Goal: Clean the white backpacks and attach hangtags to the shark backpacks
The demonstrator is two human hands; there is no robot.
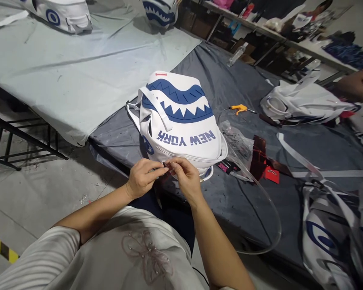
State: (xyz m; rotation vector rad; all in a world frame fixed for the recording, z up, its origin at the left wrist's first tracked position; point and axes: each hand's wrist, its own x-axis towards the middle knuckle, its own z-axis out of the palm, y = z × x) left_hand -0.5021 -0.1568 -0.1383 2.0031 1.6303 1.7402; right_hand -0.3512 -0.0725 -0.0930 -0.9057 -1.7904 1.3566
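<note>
A white backpack (184, 129) with blue shark-teeth print and "NEW YORK" lettering lies on the dark table cover, its near edge towards me. My left hand (145, 177) is closed in a pinch at that edge. Against it, fingertips meeting, my right hand (186, 177) pinches too. A tiny dark piece shows between the fingertips, too small to name. A white strap (157, 106) lies loose across the backpack's left side. Just right of my right hand, a black and pink tag (226, 166) rests beside the backpack.
An orange air gun (238, 108) and its clear hose (278, 225) lie to the right, near a clear plastic bag (237, 137) and a red tag (271, 175). More white bags (308, 102) are on the table. A co-worker's arm (355, 85) reaches in at far right.
</note>
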